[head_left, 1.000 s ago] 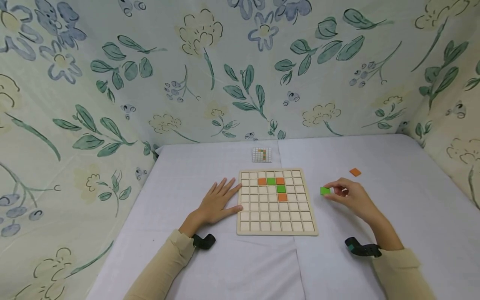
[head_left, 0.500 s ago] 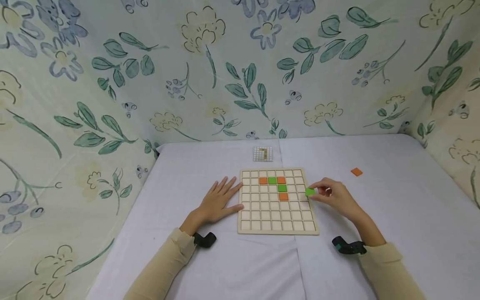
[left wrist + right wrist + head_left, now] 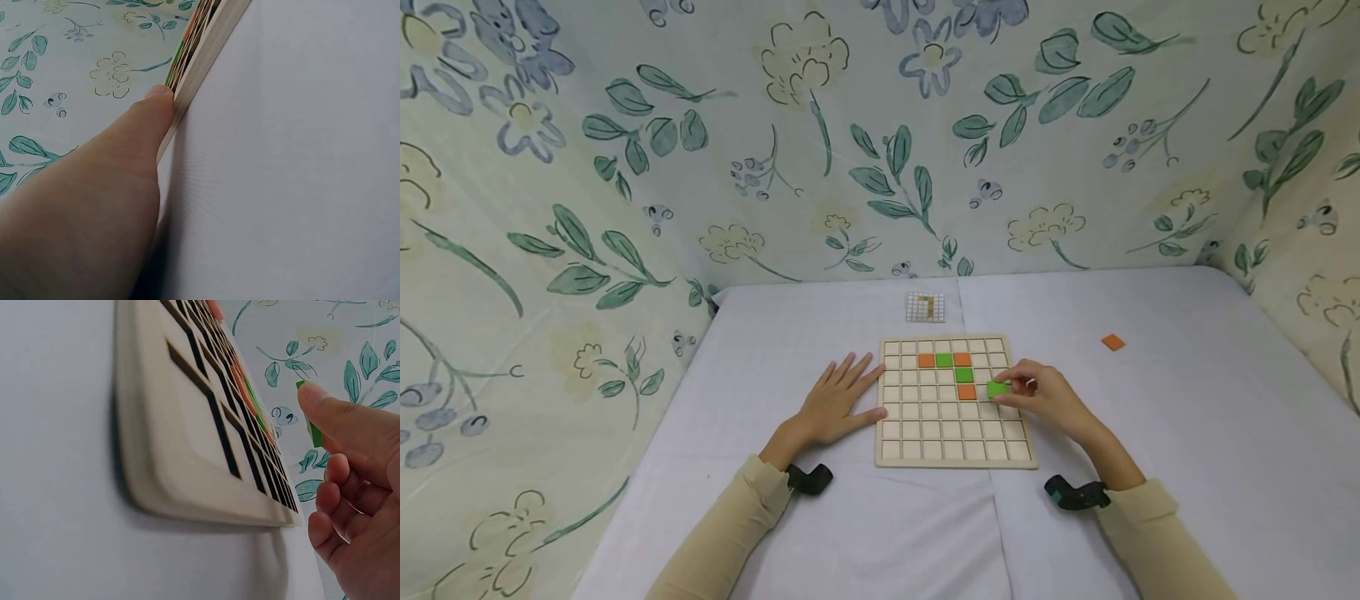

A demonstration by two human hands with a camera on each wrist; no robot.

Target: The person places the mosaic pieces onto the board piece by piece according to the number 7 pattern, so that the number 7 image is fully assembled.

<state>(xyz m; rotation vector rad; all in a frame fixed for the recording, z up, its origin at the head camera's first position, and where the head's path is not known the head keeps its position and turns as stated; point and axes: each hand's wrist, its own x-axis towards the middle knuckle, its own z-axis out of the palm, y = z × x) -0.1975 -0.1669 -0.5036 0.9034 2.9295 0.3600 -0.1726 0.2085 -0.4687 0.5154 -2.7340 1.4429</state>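
A square wooden grid board [image 3: 955, 465] lies on the white-covered table. Orange and green square tiles fill several of its cells, among them a green tile [image 3: 964, 375] above an orange tile [image 3: 966, 392]. My right hand [image 3: 1047, 400] pinches another green tile [image 3: 997, 389] between thumb and fingers, over the board's right part. In the right wrist view that held tile [image 3: 314, 432] shows edge-on behind the thumb, raised off the board. My left hand [image 3: 835, 406] lies flat with fingers spread, thumb and fingertips on the board's left edge. The left wrist view shows its thumb [image 3: 140, 125] against that edge.
A loose orange tile [image 3: 1113, 342] lies on the cloth to the right of the board. Behind the board is a small card [image 3: 925, 307] printed with a grid and coloured squares. A floral curtain [image 3: 880, 167] hangs at the table's back.
My right hand has carried the green tile leftward, from the cloth beside the board to over its right columns. My left hand has stayed at the board's edge.
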